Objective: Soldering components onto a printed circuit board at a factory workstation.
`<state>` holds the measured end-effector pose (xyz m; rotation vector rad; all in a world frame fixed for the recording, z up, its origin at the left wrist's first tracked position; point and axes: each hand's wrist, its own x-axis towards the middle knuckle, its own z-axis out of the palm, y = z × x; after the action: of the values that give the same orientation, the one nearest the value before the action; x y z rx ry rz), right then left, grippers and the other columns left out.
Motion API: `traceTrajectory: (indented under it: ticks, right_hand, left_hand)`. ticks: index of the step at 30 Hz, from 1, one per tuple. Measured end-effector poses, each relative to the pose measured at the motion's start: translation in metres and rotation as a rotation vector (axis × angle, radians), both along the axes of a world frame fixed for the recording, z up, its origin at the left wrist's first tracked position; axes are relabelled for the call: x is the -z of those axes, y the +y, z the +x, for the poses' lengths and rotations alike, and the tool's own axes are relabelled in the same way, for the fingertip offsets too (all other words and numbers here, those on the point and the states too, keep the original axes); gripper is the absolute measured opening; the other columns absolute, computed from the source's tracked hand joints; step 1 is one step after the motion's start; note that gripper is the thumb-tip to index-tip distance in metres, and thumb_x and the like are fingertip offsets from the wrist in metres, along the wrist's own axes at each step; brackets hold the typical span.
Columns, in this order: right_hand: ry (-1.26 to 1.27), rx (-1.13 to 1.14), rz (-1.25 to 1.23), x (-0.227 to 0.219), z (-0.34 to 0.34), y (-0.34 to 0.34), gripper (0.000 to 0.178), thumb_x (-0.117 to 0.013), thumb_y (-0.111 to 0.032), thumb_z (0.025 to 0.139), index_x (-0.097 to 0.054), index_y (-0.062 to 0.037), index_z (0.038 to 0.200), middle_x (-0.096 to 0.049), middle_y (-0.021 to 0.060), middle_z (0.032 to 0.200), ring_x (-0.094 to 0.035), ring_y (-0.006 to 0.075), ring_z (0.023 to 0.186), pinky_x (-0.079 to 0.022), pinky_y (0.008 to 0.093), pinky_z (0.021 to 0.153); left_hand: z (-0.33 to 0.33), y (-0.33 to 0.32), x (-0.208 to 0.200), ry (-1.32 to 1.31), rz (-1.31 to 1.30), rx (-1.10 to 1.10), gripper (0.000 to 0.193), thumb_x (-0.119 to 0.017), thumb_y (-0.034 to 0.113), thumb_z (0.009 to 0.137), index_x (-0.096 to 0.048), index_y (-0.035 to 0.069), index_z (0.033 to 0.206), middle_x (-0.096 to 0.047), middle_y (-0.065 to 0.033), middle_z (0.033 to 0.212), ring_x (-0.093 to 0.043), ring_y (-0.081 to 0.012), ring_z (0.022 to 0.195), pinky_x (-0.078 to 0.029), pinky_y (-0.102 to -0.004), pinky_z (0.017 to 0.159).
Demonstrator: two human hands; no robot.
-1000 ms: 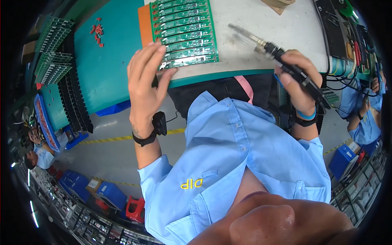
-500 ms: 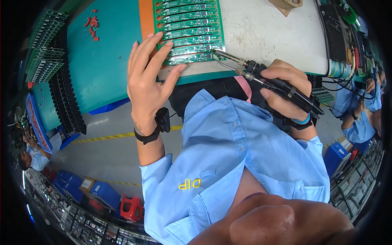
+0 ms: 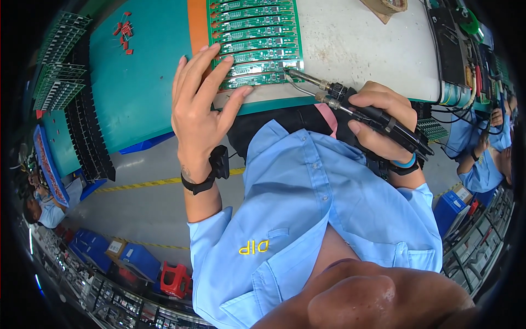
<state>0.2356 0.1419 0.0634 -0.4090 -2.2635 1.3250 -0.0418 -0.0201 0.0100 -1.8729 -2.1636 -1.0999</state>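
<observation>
A green circuit board panel [image 3: 257, 43], split into several narrow strips, lies at the table's near edge. My left hand [image 3: 200, 112] is open, its fingers spread over the panel's left edge and its thumb by the nearest strip. A black soldering iron [image 3: 386, 123] is gripped in my right hand [image 3: 383, 109], fingers wrapped round its handle. The iron's metal tip [image 3: 293, 71] meets the right end of the second strip from me, as far as I can see. Beside that tip runs a thin curved metal tube [image 3: 298, 86], ending close to the same spot.
Small red components [image 3: 126, 33] with wire leads lie on the green mat [image 3: 137, 71] at left. Past them stand a black slotted rack [image 3: 87, 131] and upright green boards [image 3: 60, 82]. Cables [image 3: 438, 55] and a dark unit [image 3: 446, 38] line the right. Co-workers sit at both sides.
Almost nothing differs. The panel and my left hand sit very slightly further right; the iron stays at the same end of the strip.
</observation>
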Motion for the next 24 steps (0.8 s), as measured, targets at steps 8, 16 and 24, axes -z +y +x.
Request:
traceTrajectory:
  ticks: [8,16,24]
  right_hand:
    - [0.031,0.044,0.007,-0.003,0.001,0.001,0.035,-0.078,-0.003,0.075,-0.066,0.0056,0.107,-0.066,0.0152,0.087,-0.063,0.024,0.075,-0.049,0.0332,0.068]
    - [0.032,0.044,0.006,0.001,-0.006,0.005,0.036,-0.078,-0.002,0.075,-0.067,0.0059,0.108,-0.067,0.0163,0.088,-0.064,0.0248,0.077,-0.051,0.0338,0.07]
    - [0.009,0.028,-0.016,0.0,-0.008,0.006,0.036,-0.078,-0.002,0.074,-0.067,0.0058,0.107,-0.067,0.016,0.087,-0.064,0.0244,0.076,-0.05,0.0335,0.07]
  left_hand:
    - [-0.001,0.0,0.001,0.007,0.013,-0.004,0.048,-0.088,0.024,0.074,-0.074,0.008,0.117,-0.066,-0.0111,0.132,-0.063,-0.0324,0.122,-0.043,-0.0559,0.109]
    - [0.0,0.001,-0.001,-0.001,0.008,0.001,0.048,-0.088,0.023,0.074,-0.073,0.006,0.116,-0.066,-0.0113,0.132,-0.063,-0.033,0.122,-0.043,-0.0561,0.109]
    - [-0.001,0.001,0.0,-0.006,0.012,0.007,0.049,-0.088,0.023,0.073,-0.073,0.006,0.115,-0.066,-0.012,0.132,-0.063,-0.0338,0.122,-0.043,-0.0562,0.109]
